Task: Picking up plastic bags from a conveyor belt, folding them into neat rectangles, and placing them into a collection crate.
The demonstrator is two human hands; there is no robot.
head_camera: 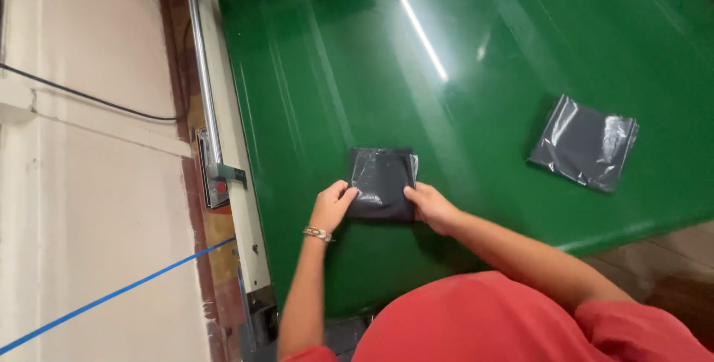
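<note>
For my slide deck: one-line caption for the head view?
Both hands grip a dark bagged packet on a green belt.

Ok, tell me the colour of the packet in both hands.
Dark grey packet in clear glossy wrap; head view.

Two dark bagged packets (381, 181) (584, 142), one green belt (312, 72).

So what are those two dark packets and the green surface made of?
The packet under the left hand and right hand looks like dark folded fabric in a clear plastic bag: glossy, crinkled highlights. The other packet shows the same shiny wrinkles. The green surface seems smooth, glossy plastic or rubber; it mirrors a ceiling light.
</note>
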